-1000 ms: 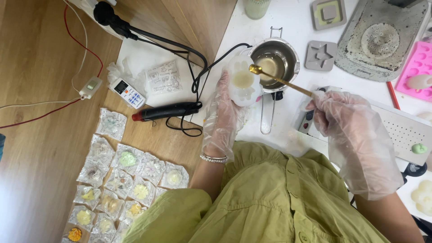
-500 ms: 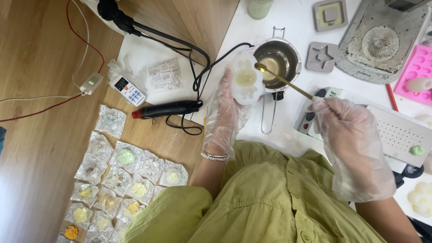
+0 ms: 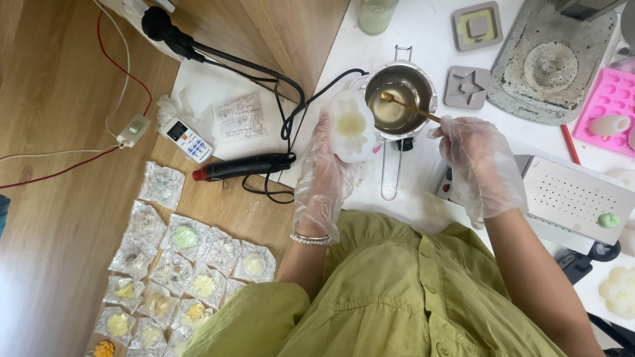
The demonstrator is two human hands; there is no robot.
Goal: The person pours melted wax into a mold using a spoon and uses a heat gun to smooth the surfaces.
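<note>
**Spoon dipped into the melting pot**

Since the earlier frame, the gold spoon [image 3: 405, 107] has left the white flower mould [image 3: 352, 126] and its bowl now sits in the pale liquid of the steel pot [image 3: 400, 92]. Right hand [image 3: 481, 163], gloved, pinches the spoon's handle. Left hand [image 3: 326, 177], gloved, is clamped around the mould, held just left of the pot and touching its rim. Wrapped flower pieces [image 3: 188, 261] lie near left.

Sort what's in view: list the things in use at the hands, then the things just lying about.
In use: left hand holding white mould; right hand dipping gold spoon in metal pot.

Lying about: heat gun, remote, pink mould, wrapped pieces.
</note>
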